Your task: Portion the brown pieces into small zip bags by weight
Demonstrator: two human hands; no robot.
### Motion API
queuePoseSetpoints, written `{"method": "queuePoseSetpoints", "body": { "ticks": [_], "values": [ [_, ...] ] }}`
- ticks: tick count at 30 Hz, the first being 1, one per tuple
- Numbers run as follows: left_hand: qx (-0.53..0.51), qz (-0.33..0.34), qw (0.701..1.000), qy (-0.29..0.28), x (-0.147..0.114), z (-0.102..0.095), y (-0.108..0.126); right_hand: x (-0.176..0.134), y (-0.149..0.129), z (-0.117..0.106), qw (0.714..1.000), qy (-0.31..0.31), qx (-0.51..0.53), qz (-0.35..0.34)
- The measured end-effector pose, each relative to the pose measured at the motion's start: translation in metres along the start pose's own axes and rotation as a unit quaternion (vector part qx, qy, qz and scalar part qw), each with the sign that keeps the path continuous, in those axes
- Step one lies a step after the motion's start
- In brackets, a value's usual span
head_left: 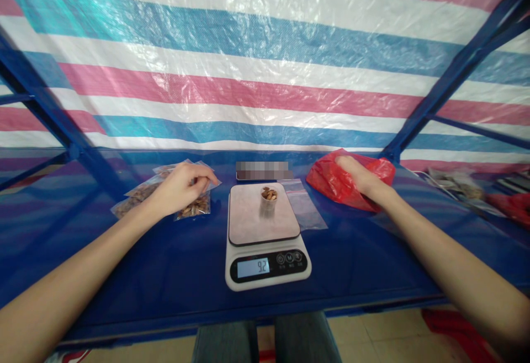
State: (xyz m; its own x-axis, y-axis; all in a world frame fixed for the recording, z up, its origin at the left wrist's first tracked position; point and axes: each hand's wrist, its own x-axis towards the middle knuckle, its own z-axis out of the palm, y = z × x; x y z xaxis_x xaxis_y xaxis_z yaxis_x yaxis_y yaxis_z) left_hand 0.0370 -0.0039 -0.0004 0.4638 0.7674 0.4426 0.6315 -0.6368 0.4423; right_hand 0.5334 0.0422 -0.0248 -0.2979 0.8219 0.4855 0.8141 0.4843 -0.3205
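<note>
My left hand (186, 183) rests over clear zip bags filled with brown dried pieces. Its fingers are loosely bent and apart, and I see nothing held in them. One filled zip bag (194, 207) lies right under it, and another filled bag (138, 196) is to its left. My right hand (351, 171) reaches into a red plastic bag (331, 183), which hides the fingers. Between the hands stands a white digital kitchen scale (265, 230), its display reading about 9.2. A small clear cup (268, 204) heaped with brown dried pieces stands upright on the scale's plate.
An unfilled clear zip bag (308, 211) lies partly beneath the scale's right side. Behind the scale is a dark flat object (256, 172), partly blurred out. Blue metal posts (451, 81) and a striped plastic sheet (248, 87) bound the blue tabletop (165, 275). More bags (464, 189) lie far right.
</note>
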Motion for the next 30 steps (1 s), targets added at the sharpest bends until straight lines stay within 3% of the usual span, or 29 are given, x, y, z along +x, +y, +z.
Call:
{"method": "queuePoseSetpoints", "body": {
  "ticks": [13,19,23,25,27,30],
  "values": [
    [0.002,0.011,1.0,0.002,0.0,-0.001,0.0,0.016,-0.011,-0.01,0.998,-0.037,-0.013,0.04],
    [0.007,0.008,1.0,0.0,0.0,0.0,-0.004,0.01,-0.021,-0.043,0.996,0.047,-0.075,0.029],
    [0.014,-0.003,1.0,-0.003,-0.001,0.0,-0.005,-0.002,-0.059,-0.073,0.989,0.127,-0.058,0.049],
    [0.019,0.0,1.0,-0.005,0.0,0.0,-0.004,-0.003,-0.09,-0.079,0.988,0.13,0.056,0.057],
    [0.021,0.004,1.0,-0.006,0.0,0.0,-0.004,0.001,-0.125,-0.073,0.985,0.081,0.15,0.031],
    [0.013,0.003,1.0,-0.009,0.0,0.001,-0.003,0.014,-0.171,-0.045,0.969,-0.066,0.236,-0.034]
  ]
}}
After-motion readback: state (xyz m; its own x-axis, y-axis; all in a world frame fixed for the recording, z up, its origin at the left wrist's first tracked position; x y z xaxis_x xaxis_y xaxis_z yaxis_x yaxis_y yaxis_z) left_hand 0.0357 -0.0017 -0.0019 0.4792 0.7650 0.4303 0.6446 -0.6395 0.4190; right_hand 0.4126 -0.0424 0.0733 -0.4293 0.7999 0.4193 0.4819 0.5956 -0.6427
